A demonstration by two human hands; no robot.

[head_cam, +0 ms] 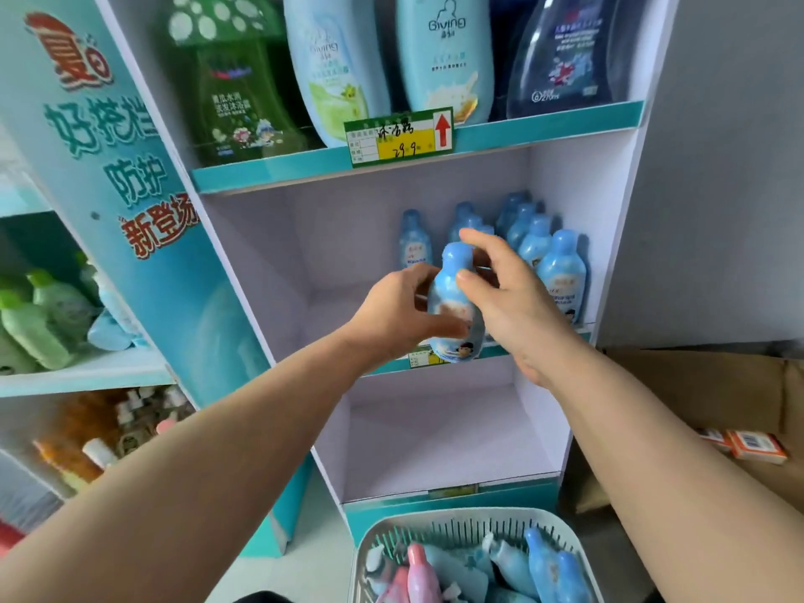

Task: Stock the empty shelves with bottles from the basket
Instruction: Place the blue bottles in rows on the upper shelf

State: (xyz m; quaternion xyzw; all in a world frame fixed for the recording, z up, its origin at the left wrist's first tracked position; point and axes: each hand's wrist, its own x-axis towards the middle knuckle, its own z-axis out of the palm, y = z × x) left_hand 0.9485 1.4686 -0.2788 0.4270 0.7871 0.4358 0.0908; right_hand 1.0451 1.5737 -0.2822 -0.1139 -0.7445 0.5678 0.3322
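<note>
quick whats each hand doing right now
Left hand: holds the blue bottle by its body.
Right hand: pinches the same bottle near its cap.

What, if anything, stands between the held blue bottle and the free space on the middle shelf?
Nothing visible does. The left hand and right hand hold the blue bottle in front of the middle shelf, whose left part lies bare. The standing bottles fill only its right side and back.
</note>
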